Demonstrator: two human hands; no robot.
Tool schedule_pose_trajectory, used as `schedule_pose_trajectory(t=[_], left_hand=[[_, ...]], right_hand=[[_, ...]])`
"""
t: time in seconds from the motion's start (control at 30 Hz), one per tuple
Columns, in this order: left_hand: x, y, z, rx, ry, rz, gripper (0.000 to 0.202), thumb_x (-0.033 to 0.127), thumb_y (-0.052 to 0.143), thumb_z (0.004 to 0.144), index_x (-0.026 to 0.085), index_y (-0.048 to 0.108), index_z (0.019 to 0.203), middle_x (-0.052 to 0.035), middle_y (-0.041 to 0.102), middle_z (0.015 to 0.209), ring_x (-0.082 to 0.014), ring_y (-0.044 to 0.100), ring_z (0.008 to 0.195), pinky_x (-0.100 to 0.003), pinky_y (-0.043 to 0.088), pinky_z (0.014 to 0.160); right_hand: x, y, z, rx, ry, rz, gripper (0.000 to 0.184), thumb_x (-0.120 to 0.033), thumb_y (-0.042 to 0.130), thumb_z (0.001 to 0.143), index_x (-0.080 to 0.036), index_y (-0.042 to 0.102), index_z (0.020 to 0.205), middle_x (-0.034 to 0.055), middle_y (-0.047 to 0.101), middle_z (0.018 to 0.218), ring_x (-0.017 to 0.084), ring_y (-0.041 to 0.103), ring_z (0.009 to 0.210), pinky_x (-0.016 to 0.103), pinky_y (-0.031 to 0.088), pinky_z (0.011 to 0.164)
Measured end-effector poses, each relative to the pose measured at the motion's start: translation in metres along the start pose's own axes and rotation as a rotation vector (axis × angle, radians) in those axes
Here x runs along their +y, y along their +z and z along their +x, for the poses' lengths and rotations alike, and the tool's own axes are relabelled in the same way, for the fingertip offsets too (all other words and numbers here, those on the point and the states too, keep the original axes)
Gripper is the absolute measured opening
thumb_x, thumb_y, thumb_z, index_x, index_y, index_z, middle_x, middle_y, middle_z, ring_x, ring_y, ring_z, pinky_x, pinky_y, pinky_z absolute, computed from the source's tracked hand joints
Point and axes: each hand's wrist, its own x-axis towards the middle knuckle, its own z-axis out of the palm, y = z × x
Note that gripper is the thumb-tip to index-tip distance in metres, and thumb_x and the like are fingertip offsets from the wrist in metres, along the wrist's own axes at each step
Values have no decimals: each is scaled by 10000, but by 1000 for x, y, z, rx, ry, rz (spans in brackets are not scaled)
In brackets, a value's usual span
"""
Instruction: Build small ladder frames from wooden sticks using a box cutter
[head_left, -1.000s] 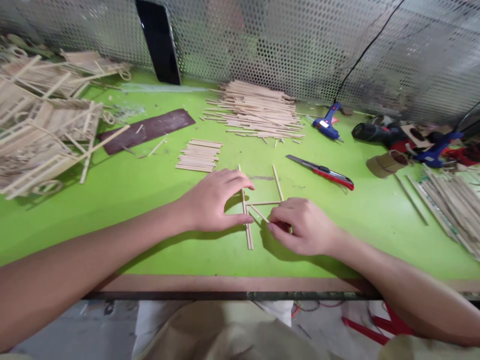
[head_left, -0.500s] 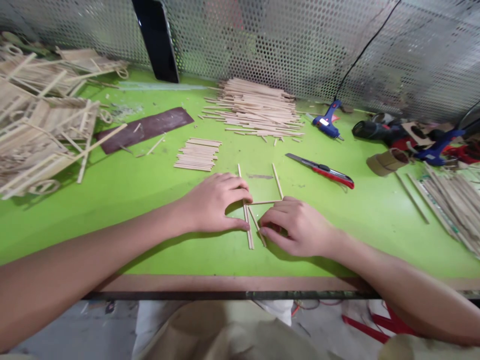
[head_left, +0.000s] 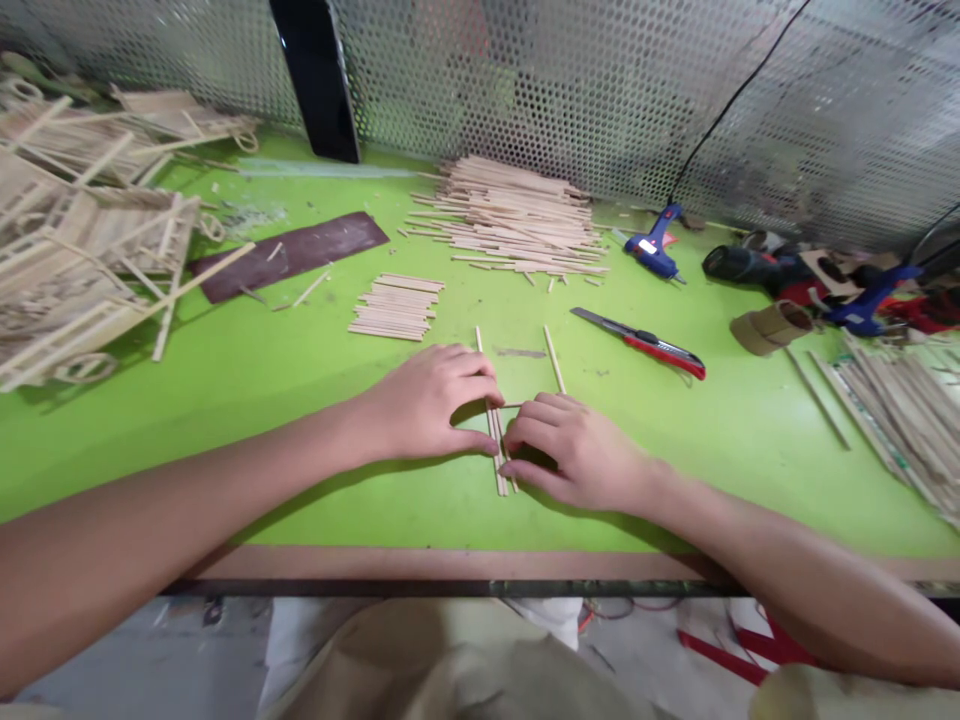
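Observation:
On the green table [head_left: 225, 400] lies a small frame of thin wooden sticks [head_left: 554, 360], two long uprights joined by a crosspiece. My left hand [head_left: 427, 400] arches over the left upright [head_left: 480, 345], thumb and fingertips pressing on it. Just to its right, my right hand [head_left: 574, 450] is closed in a pinch on a short loose stick [head_left: 510, 475] and lays it against the lower part of that upright. The two hands almost touch. The crosspiece is mostly hidden under my right fingers.
Behind the frame are a small stack of cut sticks [head_left: 397, 305] and a big stick pile [head_left: 517, 215]. A red utility knife [head_left: 645, 343] and blue glue gun [head_left: 654, 248] lie right. Finished stick structures [head_left: 75, 250] crowd the left; more sticks [head_left: 900, 410] lie far right.
My right hand has slid left with the short stick, swinging it from a slant inside the frame to lie alongside the left upright. My left hand has stayed in place.

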Motion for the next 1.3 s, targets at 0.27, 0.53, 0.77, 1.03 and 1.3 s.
schedule_pose_trajectory(t=[0.27,0.53,0.77,1.03,1.3], left_hand=[[-1,0,0,-10,1,44,528,684,815,896,208,792,1122,-84,761,1187,-299,688,1099,-449,520,1002],[-2,1,0,-10,8,42,553,713,782,908,204,795,1123,-86,762,1187,-304,687,1101,-460,527,996],[-4,0,0,-7,36,35,519,655,793,930,192,778,1164,-98,758,1204,-303,698,1105,-457,535,1018],[-10,-3,1,-12,82,52,394,511,675,1048,175,742,1242,-120,755,1201,-301,711,1102,-459,544,1028],[-8,-5,-1,-34,66,49,416,475,667,1047,155,711,1308,-144,754,1229,-318,699,1151,-484,538,1068]], right_hand=[[1,-7,-2,-12,-13,-8,208,-286,547,1117,-190,733,1119,74,757,1025,228,680,938,395,532,862],[1,-3,-1,16,-30,-2,181,-327,605,1106,-196,730,1108,77,757,1030,222,680,938,375,541,855],[1,-3,0,49,-143,-63,193,-253,552,1119,-183,730,1144,70,794,1065,205,701,923,353,543,829],[3,-9,-3,7,-289,-143,253,-112,501,1043,-189,731,1115,33,821,1075,209,669,914,367,504,836],[-10,-22,-8,-217,-140,-28,208,-189,505,1071,-183,712,1088,63,732,1005,229,587,962,391,454,925]])
